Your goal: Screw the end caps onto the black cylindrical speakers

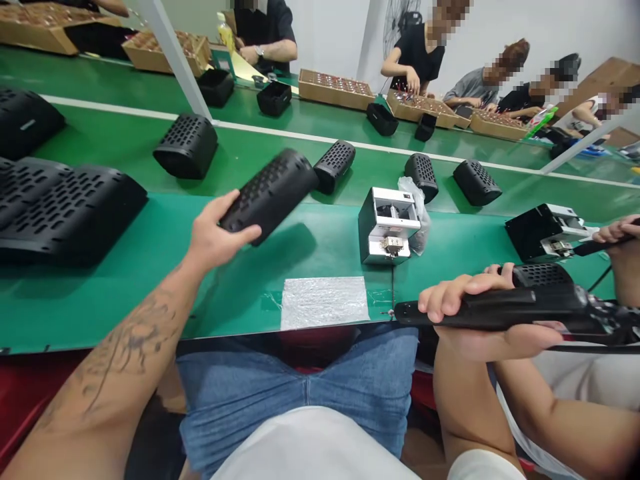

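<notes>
My left hand (pixel 216 233) grips the near end of a black perforated housing (pixel 273 190), thumb below and fingers behind, holding it tilted above the green bench. My right hand (pixel 475 310) is wrapped round a black electric screwdriver (pixel 520 308), held sideways over the bench's front edge. Near the screwdriver's left end, a thin dark rod (pixel 393 287) reaches up to the front of a black-and-white screw feeder (pixel 390 227). A sheet of bubble wrap (pixel 325 301) is taped flat to the bench between my hands.
Large black housings (pixel 75 213) stand at the left. Several smaller perforated housings (pixel 186 145) sit along the green belt (pixel 260 143) behind. Another feeder (pixel 543 232) and a co-worker's hand (pixel 617 232) are at the right. Other people work across the line beside cardboard trays (pixel 335 90).
</notes>
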Demonstrator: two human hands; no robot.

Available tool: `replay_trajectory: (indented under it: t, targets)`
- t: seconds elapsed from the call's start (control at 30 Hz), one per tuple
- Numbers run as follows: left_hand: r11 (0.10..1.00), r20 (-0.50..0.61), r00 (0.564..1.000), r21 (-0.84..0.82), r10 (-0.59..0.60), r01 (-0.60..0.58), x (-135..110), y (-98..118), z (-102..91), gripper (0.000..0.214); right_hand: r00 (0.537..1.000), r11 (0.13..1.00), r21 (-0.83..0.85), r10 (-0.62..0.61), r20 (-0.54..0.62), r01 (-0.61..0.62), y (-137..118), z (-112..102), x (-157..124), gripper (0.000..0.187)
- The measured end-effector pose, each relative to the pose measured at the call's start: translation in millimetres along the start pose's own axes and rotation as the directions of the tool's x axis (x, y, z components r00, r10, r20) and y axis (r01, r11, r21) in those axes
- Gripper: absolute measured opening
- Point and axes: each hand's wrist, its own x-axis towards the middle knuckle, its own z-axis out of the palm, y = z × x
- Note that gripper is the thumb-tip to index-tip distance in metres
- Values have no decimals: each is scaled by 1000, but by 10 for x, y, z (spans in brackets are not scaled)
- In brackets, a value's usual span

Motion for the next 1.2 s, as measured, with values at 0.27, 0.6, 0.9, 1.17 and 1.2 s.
replay_trajectory:
  t: [0.27,0.6,0.9,1.17,1.2]
  targets:
    - [804,348,729,-168,590,-570,-1445,475,-57,95,995,1000,19,13,94,-15,-205,226,-92,72]
    - [779,379,684,-220,623,-587,-1540,511,109,102,998,998,33,54,11,-54,241,433,-70,65]
    - [776,370,687,-200,625,-598,-1553,520,120,104,971,989,63,118,206,-134,389,459,-55,60]
    - [840,319,777,-189,543,-509,-1668,485,187,105,941,984,60,139,308,-165,405,467,-65,60]
    - [845,311,786,-194,534,-498,-1682,482,199,108,939,986,68,126,320,-155,416,457,-56,60]
